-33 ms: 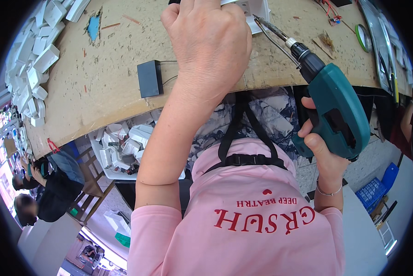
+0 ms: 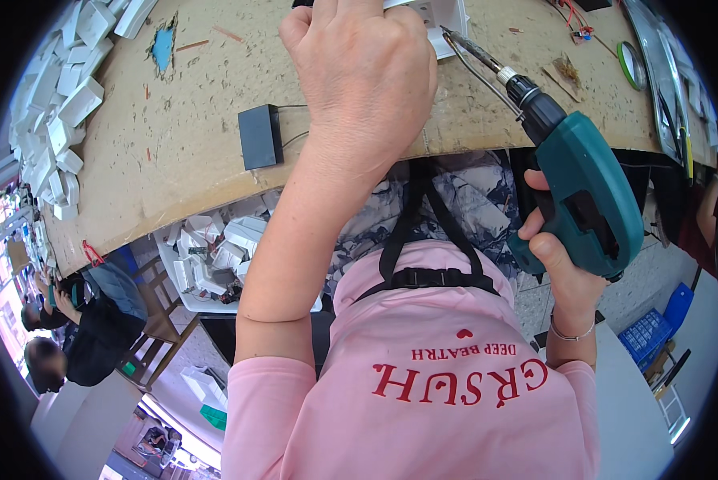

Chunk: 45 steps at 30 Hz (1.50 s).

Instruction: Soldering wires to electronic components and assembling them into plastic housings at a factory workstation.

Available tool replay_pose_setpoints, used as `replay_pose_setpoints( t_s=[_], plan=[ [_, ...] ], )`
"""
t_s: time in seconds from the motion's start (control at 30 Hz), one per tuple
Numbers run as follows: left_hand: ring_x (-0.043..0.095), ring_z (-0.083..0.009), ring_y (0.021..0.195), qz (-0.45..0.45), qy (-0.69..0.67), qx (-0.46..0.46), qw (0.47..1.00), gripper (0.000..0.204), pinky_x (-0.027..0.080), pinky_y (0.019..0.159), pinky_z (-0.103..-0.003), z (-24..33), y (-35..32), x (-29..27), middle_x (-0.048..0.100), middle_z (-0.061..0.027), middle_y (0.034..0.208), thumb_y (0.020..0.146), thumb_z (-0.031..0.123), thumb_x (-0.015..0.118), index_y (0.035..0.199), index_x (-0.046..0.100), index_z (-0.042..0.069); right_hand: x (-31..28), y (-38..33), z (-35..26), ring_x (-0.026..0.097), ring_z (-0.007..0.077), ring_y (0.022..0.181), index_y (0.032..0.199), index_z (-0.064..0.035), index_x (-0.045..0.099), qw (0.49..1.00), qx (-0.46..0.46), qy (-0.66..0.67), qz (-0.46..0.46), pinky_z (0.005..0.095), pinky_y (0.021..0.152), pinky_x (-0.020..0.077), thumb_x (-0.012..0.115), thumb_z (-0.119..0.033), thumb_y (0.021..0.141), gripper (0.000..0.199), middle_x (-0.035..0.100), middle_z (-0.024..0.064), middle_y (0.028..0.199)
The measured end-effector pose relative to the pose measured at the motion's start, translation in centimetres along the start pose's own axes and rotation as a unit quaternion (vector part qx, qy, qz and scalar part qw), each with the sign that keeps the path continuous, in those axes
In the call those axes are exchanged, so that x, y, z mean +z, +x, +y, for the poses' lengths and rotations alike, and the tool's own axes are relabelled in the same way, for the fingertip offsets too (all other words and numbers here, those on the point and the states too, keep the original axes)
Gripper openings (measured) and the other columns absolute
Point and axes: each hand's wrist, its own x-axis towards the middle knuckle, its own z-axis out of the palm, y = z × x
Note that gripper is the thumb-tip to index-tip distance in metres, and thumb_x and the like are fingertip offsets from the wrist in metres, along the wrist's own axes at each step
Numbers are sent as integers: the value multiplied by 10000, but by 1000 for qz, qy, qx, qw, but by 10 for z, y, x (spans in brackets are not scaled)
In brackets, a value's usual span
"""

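My left hand (image 2: 367, 72) is closed, its back toward me, over the inner side of an open white plastic case (image 2: 452, 24) at the top edge. Its fingertips are cut off or hidden, so what they grip does not show. In my right hand (image 2: 563, 256) is the handle of a green soldering gun (image 2: 587, 180), tilted up and left. Its metal tip (image 2: 448, 34) and thin feed tube reach the case's near side; whether the tip touches cannot be told. Left of my left wrist lies a black box (image 2: 260, 138) with two thin wires running under the arm.
White plastic cases (image 2: 64, 96) pile up at the table's far left. A bin (image 2: 179, 280) of white parts sits below the table edge. At right are a green tape roll (image 2: 632, 66), red wires (image 2: 571, 18) and a metal tray (image 2: 655, 64). Another person (image 2: 95, 328) sits left.
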Motion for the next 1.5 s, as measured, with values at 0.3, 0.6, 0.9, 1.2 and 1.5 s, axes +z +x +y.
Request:
replay_pose_setpoints(
  t_s=[0.3, 0.6, 0.9, 1.2, 1.5],
  plan=[
    [517, -270, 883, -1, 10, -11, 1000, 50, 347, 774, -402, 1, 9, 5, 552, -94, 956, 689, 68, 615, 696, 597, 22, -11, 1, -1, 556, 100, 747, 1218, 24, 478, 1000, 6, 25, -2, 234, 679, 478, 706, -44, 736, 538, 562, 140, 1157],
    [520, -237, 949, -10, -1, -16, 1000, 60, 323, 805, -424, -1, 2, 4, 548, -97, 996, 697, 93, 613, 735, 608, 46, -13, -5, 12, 605, 111, 766, 1182, 68, 494, 992, 29, 118, 28, 261, 695, 520, 704, 48, 720, 508, 606, 136, 1075],
    [528, -272, 836, 18, -5, -2, 1000, 158, 373, 746, -422, 15, -7, -14, 546, -82, 933, 686, 128, 676, 836, 642, 94, -11, 6, 1, 608, 139, 746, 1179, 52, 485, 978, -57, 197, 45, 265, 676, 520, 656, 81, 719, 491, 594, 157, 1085],
    [556, -272, 680, -106, -137, 12, 985, 229, 447, 605, -379, 24, -26, -25, 534, -89, 766, 723, 42, 577, 949, 604, 37, 2, 9, 2, 603, 139, 772, 1179, 33, 476, 977, -78, 193, 53, 254, 690, 507, 657, 122, 692, 527, 565, 141, 1114],
    [556, -316, 678, -13, -197, 58, 979, 275, 436, 607, -385, 10, -27, -26, 594, -133, 770, 727, 16, 630, 999, 587, 10, 16, 24, 3, 602, 132, 875, 1184, 29, 494, 988, -88, 105, 66, 269, 788, 487, 655, 86, 733, 481, 580, 98, 1104]
  ],
)
